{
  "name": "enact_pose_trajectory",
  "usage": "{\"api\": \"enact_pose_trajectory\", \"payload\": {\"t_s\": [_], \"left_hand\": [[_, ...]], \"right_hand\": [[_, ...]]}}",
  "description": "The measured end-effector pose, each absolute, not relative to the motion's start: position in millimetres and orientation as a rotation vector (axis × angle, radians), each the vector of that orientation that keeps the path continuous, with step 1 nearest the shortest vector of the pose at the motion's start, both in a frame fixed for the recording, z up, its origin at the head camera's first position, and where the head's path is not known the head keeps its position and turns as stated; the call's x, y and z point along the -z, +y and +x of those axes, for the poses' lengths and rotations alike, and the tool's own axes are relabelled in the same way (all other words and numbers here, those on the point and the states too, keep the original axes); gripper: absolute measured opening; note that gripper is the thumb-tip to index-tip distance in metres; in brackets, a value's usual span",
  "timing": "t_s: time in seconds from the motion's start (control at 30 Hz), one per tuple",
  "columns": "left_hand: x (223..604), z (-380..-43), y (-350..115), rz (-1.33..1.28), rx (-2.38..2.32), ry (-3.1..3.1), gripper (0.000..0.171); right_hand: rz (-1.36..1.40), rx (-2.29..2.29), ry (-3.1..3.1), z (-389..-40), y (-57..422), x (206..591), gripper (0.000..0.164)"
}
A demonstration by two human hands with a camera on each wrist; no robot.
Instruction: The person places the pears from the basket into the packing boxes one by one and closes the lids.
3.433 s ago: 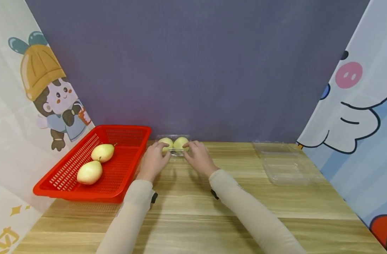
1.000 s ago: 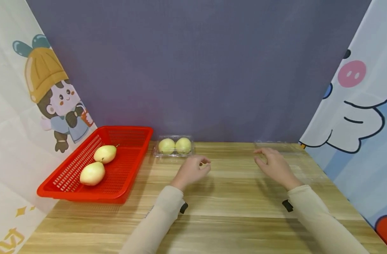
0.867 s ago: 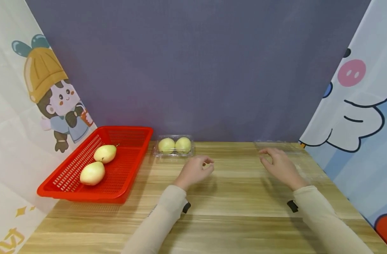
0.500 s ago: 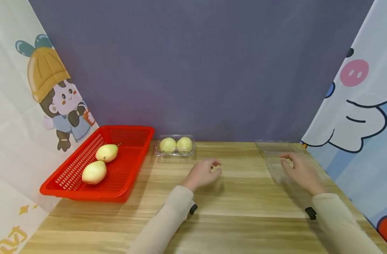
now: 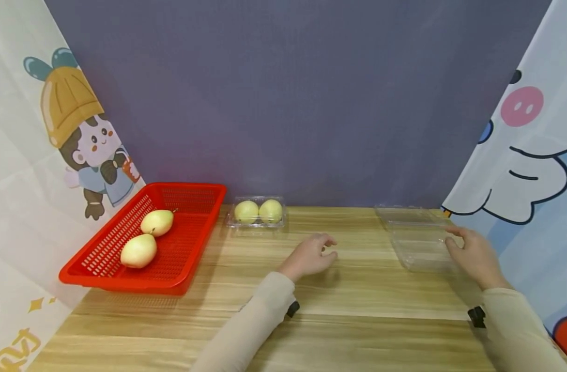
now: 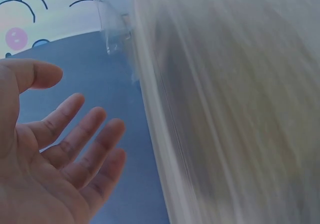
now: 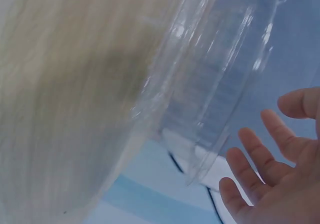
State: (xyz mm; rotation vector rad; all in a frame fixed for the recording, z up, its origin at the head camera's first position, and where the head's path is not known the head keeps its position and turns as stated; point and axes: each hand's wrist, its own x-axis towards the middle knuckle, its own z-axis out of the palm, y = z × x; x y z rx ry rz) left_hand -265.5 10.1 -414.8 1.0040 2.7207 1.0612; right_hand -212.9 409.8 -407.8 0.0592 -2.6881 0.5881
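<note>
My right hand [image 5: 477, 258] is at the right edge of an open clear plastic clamshell box [image 5: 423, 250] at the table's right side. In the right wrist view its fingers are spread and loosely bent beside the clear box [image 7: 200, 84], with a gap between them. My left hand [image 5: 311, 256] hovers over the middle of the table, holding nothing. The left wrist view shows its fingers [image 6: 100, 139] loosely bent and apart. Near the back wall stands a clear box [image 5: 256, 225] with two pale yellow pears [image 5: 246, 212] inside.
A red plastic basket [image 5: 190, 258] at the left holds two pears [image 5: 139, 251]. A grey wall panel [image 5: 288, 103] rises behind the wooden table [image 5: 339, 330], and printed curtains [image 5: 534, 196] hang at both sides.
Both hands have left the filled box at the back and moved right. The right hand has travelled farther, over to the far side of the open clear box; the left has drifted a shorter way.
</note>
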Motion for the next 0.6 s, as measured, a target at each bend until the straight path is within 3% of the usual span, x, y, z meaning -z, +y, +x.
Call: {"api": "enact_pose_trajectory", "payload": {"t_s": [0.6], "left_hand": [[424, -257, 32, 0.922, -1.201, 2.465, 0.049]], "right_hand": [[-0.225, -0.845, -2.968, -206, 441, 413, 0.076]]}}
